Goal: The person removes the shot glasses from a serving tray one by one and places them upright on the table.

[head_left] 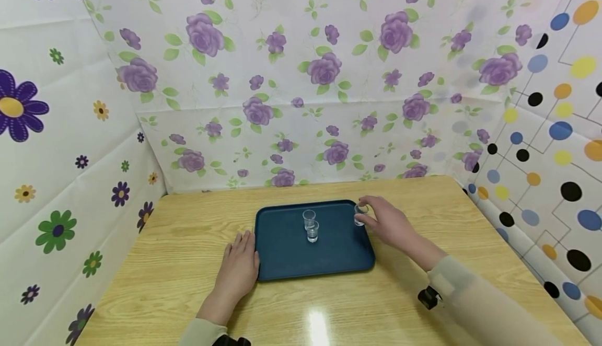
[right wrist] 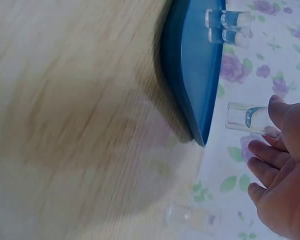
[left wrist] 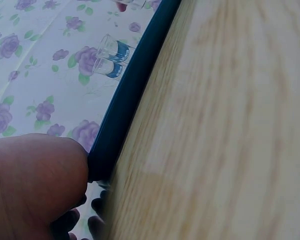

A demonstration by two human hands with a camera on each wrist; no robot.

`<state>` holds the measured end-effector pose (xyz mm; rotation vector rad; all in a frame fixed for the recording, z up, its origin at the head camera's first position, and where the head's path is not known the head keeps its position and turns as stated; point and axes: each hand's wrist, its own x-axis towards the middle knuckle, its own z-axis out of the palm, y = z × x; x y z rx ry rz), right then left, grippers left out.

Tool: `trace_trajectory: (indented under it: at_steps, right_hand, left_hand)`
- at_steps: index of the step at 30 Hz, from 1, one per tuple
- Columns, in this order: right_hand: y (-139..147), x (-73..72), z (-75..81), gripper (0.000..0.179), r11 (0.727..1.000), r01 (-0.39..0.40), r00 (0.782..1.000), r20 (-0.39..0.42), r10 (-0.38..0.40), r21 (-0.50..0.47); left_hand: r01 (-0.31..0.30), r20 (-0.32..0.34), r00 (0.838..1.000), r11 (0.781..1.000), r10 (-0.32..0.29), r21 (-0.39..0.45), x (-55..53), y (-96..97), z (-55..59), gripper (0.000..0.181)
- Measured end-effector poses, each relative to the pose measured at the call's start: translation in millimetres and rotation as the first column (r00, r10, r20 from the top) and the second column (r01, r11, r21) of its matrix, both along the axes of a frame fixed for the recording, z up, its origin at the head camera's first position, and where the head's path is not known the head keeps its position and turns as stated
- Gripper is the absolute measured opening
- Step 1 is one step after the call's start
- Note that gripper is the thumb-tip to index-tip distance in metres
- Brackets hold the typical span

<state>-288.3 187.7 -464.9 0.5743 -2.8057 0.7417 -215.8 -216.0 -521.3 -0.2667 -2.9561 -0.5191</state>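
A dark blue tray (head_left: 282, 254) lies on the wooden table with two small clear shot glasses, a rear one (head_left: 308, 218) and a front one (head_left: 312, 232), upright near its middle. My right hand (head_left: 389, 222) pinches a third shot glass (right wrist: 247, 116) between thumb and fingers, over the tray's right rear corner. In the right wrist view that glass hangs above the rim, with a blue mark on its side. My left hand (head_left: 241, 265) rests beside the tray's left edge, its fingers extended and the thumb side against the rim (left wrist: 117, 117).
The wooden table (head_left: 188, 241) stretches around the tray. A flowered cloth (head_left: 291, 84) hangs behind it, with patterned cloths on the left and right. A faint glass-like shape (right wrist: 192, 218) shows low in the right wrist view.
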Motion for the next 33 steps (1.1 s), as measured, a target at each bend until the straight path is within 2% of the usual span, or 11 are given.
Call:
trace_trajectory:
  at_steps: [16, 24, 33]
  right_hand:
    - [54.9, 20.7, 11.2, 0.051, 0.999, 0.055, 0.999, -0.002, -0.055, 0.001]
    - [72.8, 24.5, 20.5, 0.054, 0.996, 0.089, 0.996, -0.001, -0.089, 0.023]
    - [91.1, 25.5, 24.2, 0.056, 0.992, 0.121, 0.993, 0.01, -0.121, 0.041]
  left_hand:
    - [-0.003, 0.029, 1.0, 1.0, 0.003, 0.008, -0.1, 0.4, 0.9, 0.057]
    - [0.001, 0.026, 1.0, 1.0, -0.001, 0.006, -0.7, 0.8, 1.1, 0.057]
    - [-0.001, 0.028, 1.0, 1.0, 0.001, 0.0, -0.2, 0.8, 0.1, 0.057]
